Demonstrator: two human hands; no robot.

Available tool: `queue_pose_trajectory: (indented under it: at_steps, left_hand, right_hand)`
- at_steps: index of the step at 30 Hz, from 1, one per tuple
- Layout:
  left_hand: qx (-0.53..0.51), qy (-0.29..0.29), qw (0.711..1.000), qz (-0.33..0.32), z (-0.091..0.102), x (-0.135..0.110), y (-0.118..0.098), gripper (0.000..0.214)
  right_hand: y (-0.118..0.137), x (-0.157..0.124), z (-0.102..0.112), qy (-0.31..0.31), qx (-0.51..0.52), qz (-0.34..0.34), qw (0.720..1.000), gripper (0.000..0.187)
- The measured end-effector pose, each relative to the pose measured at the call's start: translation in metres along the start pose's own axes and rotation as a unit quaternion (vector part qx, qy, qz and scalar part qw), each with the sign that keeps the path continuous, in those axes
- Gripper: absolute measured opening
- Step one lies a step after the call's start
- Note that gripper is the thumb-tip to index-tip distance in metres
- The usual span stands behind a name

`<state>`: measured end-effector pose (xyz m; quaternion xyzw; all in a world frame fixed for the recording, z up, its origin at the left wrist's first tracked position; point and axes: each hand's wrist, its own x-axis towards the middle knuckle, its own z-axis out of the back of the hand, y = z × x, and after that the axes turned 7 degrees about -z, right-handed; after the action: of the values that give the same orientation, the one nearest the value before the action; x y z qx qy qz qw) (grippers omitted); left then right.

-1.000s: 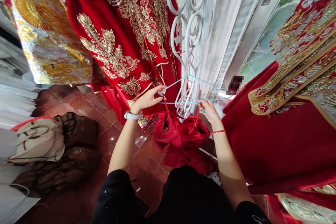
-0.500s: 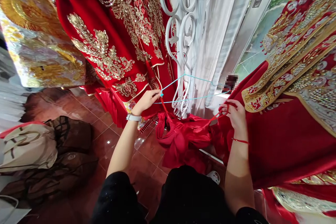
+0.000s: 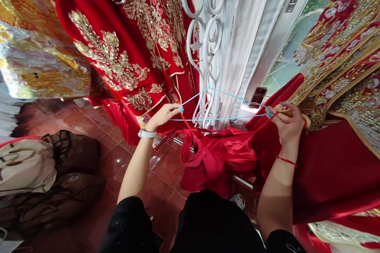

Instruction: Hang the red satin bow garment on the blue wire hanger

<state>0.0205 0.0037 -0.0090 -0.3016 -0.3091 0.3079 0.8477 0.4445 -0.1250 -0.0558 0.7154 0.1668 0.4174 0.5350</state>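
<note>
A light-blue wire hanger [image 3: 209,87] stretches between my two hands. At its left end my left hand [image 3: 162,117] is closed, the thumb and fingers pinching the hanger corner, where a thin red strap [image 3: 187,121] loops down. My right hand [image 3: 288,126] is closed at the hanger's right end, its fingertips pinching the other red strap against the blue corner. From these straps a red satin garment [image 3: 219,156] hangs bunched below the hanger, in front of my legs. The hanger's hook stands upward before the white ironwork.
White scrolled ironwork [image 3: 204,39] and a white curtain [image 3: 237,47] stand ahead. Embroidered red gowns hang on the left [image 3: 124,55] and right [image 3: 332,166]. Brown and beige bags [image 3: 74,154] lie on the red tiled floor [image 3: 118,166] at left.
My right hand has moved outward to the right, drawing the red strap to the hanger's right end. The garment is spread wider. My left hand stays at the left corner.
</note>
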Motion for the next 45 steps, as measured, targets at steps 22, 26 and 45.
queue_pose_trajectory:
  at_steps: [22,26,45]
  left_hand:
    - [0.132,-0.128,0.983,-0.019,-0.034,-0.018,0.013,0.030]
    - [0.159,-0.238,0.958,-0.016,-0.053,-0.060,0.033,0.057]
    - [-0.041,-0.334,0.936,0.103,-0.080,-0.145,0.026,0.019]
  right_hand:
    - [0.029,0.048,-0.072,0.269,-0.230,0.069,0.933,0.028]
    - [0.024,0.050,-0.057,0.211,-0.277,0.119,0.930,0.025]
    - [-0.047,-0.132,-0.219,0.284,0.020,-0.146,0.947,0.041]
